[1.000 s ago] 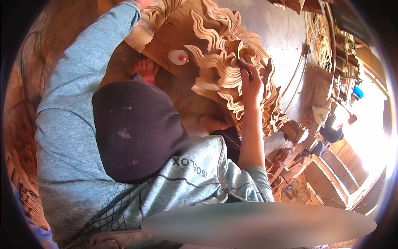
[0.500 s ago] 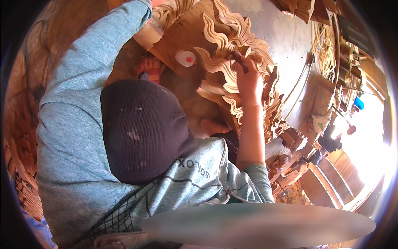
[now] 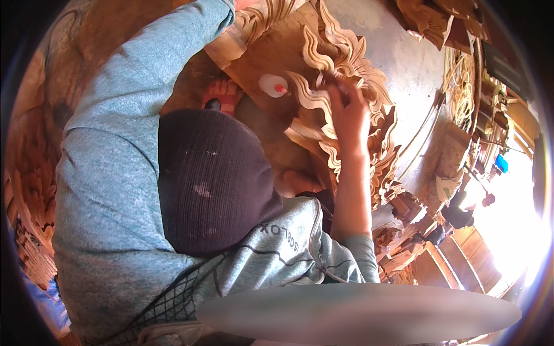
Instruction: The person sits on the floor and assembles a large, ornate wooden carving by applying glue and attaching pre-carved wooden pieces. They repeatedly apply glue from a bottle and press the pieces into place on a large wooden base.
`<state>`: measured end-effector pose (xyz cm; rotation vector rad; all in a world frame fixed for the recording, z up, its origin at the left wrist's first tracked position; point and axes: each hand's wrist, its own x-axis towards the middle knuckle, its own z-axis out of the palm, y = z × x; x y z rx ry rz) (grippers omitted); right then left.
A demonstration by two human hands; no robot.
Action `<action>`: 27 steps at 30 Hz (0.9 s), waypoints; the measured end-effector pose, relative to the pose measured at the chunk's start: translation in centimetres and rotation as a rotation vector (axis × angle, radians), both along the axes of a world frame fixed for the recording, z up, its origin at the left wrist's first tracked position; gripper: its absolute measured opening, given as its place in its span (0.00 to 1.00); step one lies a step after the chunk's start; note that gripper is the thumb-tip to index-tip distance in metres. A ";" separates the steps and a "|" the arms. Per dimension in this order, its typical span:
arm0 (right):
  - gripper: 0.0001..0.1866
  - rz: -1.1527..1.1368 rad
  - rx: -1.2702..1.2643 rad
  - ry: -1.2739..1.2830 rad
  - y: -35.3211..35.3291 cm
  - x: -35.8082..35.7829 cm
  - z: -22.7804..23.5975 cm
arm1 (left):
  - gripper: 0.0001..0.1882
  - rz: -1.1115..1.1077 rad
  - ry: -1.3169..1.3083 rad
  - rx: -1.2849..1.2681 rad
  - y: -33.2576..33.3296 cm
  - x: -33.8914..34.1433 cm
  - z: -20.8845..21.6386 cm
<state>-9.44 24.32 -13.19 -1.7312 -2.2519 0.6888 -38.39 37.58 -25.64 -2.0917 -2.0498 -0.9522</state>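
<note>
A large piece of pale carved wood [image 3: 314, 99], cut into flame-like curls and leaf shapes, lies in front of me. Over its curls sits my right hand [image 3: 350, 112], palm down with bent fingers pressed together against the wood. The fingertips are shaded and slightly blurred, so whatever they hold cannot be made out. My left arm reaches far forward in a blue-grey sleeve; only a sliver of my left hand [image 3: 245, 3] shows at the top edge, beside another carved part [image 3: 268, 20]. Its fingers are out of view.
A small white bottle with a red tip [image 3: 272, 85] rests on the flat board beside the curls. Bare feet [image 3: 222, 92] show near it. A rounded dark ribbed cloth shape [image 3: 213, 179] fills the middle. Coiled pale strands [image 3: 461, 95] and wood pieces lie at right; a person [image 3: 457, 214] sits beyond.
The whole view has shifted, so everything appears further right and slightly lower. Against the carving, my right hand has moved a little to the left. My left arm stays stretched forward.
</note>
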 end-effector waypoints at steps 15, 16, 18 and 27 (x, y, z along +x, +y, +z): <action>0.16 0.025 -0.037 -0.059 2.5 -1.3 -0.3 | 0.23 -0.030 -0.048 -0.013 -0.4 -0.5 1.0; 0.16 -0.023 -0.069 -0.058 3.2 -3.0 0.3 | 0.23 -0.049 -0.055 -0.031 -0.4 -0.5 1.2; 0.15 -0.116 -0.134 -0.052 5.5 -5.7 -0.7 | 0.22 -0.033 -0.016 0.026 -0.4 -0.6 0.8; 0.15 0.051 -0.127 -0.166 0.6 0.6 -0.9 | 0.21 -0.032 -0.008 -0.014 -0.7 -0.1 1.8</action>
